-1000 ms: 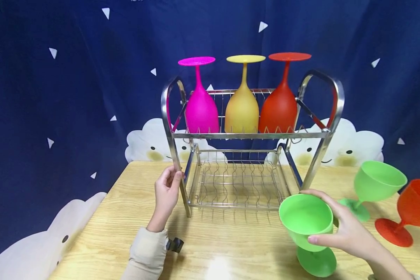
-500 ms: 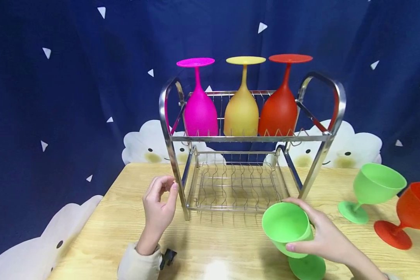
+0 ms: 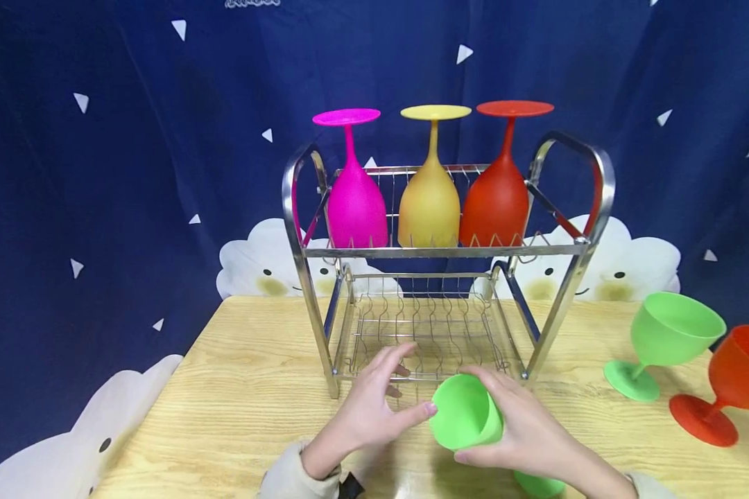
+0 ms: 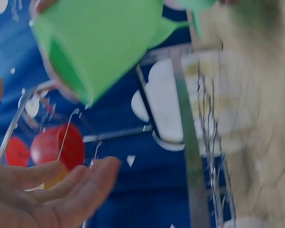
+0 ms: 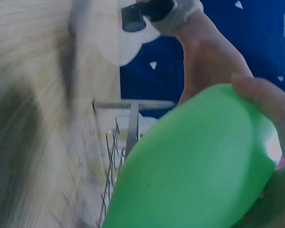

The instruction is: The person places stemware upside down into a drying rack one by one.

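A green plastic goblet tilts toward the left in front of the rack, its bowl gripped by my right hand. Part of its base shows below that hand. My left hand is beside the goblet's rim, fingers spread and curved, with the thumb tip right at the rim. In the left wrist view the green goblet passes above the left fingers. The right wrist view shows the goblet's bowl from close by, with the right thumb on it.
A two-tier metal dish rack stands behind the hands. Upside down on its top tier are a magenta goblet, a yellow goblet and a red goblet. Another green goblet and red goblet stand upright at right.
My left hand has left the rack's left leg and moved right to the goblet. My right hand has carried the green goblet leftward, and it now tilts more.
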{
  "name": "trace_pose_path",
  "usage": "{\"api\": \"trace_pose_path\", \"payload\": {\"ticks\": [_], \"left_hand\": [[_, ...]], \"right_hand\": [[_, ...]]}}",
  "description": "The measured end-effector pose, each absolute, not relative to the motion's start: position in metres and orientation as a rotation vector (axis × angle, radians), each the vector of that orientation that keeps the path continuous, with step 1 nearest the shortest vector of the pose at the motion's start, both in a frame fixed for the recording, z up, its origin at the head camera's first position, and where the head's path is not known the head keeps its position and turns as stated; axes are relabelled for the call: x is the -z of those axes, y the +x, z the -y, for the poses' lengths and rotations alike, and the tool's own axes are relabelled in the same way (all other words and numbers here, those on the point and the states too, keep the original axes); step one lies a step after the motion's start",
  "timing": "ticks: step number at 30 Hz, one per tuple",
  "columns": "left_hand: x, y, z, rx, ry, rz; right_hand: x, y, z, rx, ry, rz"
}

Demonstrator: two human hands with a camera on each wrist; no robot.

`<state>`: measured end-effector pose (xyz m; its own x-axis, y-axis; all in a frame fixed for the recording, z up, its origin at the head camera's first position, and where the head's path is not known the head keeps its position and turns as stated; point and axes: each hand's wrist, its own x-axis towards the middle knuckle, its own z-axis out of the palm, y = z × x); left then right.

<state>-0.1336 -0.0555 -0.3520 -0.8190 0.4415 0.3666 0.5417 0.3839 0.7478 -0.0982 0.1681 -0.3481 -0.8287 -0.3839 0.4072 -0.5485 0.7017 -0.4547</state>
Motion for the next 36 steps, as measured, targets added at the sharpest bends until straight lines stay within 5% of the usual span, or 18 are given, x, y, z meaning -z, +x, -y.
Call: {"api": "trace_pose_path", "payload": {"ticks": [20,36], "left_hand": [[0.359,-0.132,0.034,1.177,-1.058,2.673],[0.352,-0.143,0.080,1.652,-0.781,2.461]], "right_hand": [[0.357,-0.105,-0.145,-0.726,0.785,2.623],[0.349,-0.111,-0.216,-0.914,0.699,2.521]]}}
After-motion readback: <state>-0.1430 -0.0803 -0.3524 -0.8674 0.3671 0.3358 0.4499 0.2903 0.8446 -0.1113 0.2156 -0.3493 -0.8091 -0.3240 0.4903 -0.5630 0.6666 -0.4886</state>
